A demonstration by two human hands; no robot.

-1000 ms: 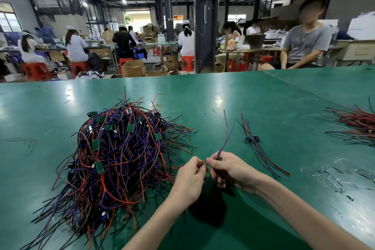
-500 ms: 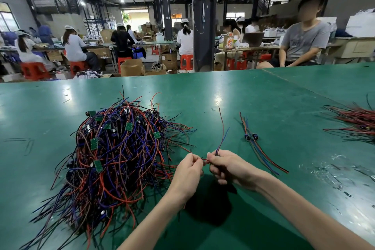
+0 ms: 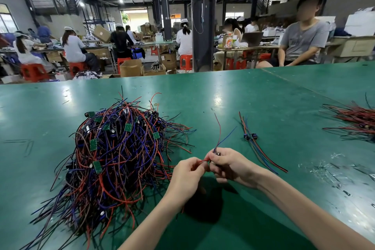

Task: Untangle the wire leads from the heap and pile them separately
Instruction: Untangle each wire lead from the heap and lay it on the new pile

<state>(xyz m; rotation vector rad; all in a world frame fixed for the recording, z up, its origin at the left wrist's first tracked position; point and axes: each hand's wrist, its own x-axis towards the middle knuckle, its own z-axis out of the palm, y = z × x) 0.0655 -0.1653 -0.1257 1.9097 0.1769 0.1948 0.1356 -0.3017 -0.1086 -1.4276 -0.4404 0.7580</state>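
Observation:
A tangled heap of red, blue and black wire leads [image 3: 115,158] with small green boards lies on the green table [image 3: 233,97], left of centre. My right hand [image 3: 229,164] grips one wire lead [image 3: 220,136] whose red and blue ends stick up past my fingers. My left hand [image 3: 188,174] pinches a red wire [image 3: 204,160] of that lead just beside the right hand. Two sorted leads [image 3: 257,146] with dark connectors lie side by side to the right of my hands.
Another pile of red and black wires [image 3: 357,122] lies at the table's right edge. Scraps and scuffs mark the table at the near right [image 3: 332,170]. A seated person [image 3: 300,38] and several workers at benches are beyond the table's far edge.
My hands stay together on the same lead. The lead's free ends have swung slightly to the right and its blue end has spread away from the red one.

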